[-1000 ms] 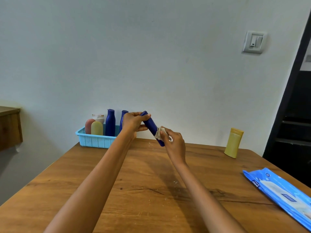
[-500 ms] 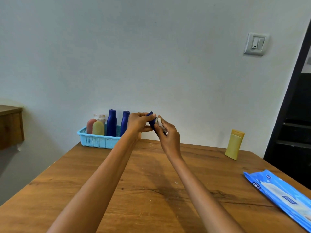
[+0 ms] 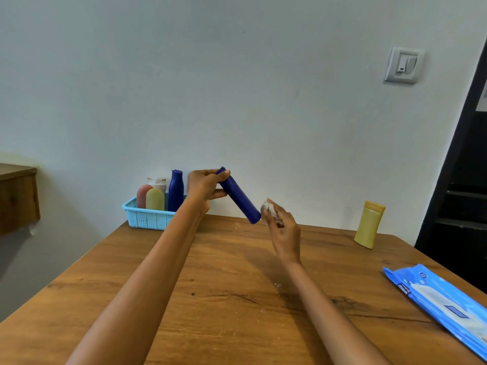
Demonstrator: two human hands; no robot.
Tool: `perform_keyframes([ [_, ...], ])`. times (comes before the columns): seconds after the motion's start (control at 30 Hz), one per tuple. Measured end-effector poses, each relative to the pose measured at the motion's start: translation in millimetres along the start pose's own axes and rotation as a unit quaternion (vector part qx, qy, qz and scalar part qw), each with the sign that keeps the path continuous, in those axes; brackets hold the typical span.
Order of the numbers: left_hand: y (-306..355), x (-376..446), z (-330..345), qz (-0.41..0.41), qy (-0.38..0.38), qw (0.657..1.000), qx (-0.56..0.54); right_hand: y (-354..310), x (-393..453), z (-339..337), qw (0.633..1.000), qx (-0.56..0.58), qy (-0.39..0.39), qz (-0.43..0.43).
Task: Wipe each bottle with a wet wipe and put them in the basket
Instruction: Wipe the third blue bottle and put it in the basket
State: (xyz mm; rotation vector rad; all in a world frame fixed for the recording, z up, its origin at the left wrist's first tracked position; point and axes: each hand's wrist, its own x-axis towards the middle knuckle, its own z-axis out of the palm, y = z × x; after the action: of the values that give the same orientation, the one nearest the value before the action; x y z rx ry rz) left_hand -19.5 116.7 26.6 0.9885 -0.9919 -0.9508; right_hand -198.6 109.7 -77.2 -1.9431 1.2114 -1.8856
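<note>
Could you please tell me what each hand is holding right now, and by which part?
The left hand grips the dark blue bottle by its upper end; the right hand pinches a crumpled wet wipe at its fingertips.

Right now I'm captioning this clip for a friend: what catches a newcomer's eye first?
The slanted dark blue plastic bottle, gripped by the left hand above the wooden table, with the right hand holding a crumpled white wipe at its lower end. Behind sits the light blue basket of bottles; far right stands a yellow bottle.
</note>
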Motion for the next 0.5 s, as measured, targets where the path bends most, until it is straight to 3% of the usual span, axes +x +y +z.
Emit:
perform_keyframes([
  [0.13,-3,-3,5,0.008,-0.032,0.998,0.051,-28,16,6,0.997,0.000,0.073,-0.017],
  [0.27,-3,-14,18,0.011,-0.106,0.992,0.074,-53,21,24,0.997,-0.026,0.049,-0.059],
  [0.37,0,-16,21,0.026,-0.145,0.984,0.097,-61,26,24,0.996,-0.023,0.071,-0.043],
  [0.5,4,-15,15,0.045,-0.180,0.976,0.111,-65,36,14,1.000,0.012,0.003,0.006],
])
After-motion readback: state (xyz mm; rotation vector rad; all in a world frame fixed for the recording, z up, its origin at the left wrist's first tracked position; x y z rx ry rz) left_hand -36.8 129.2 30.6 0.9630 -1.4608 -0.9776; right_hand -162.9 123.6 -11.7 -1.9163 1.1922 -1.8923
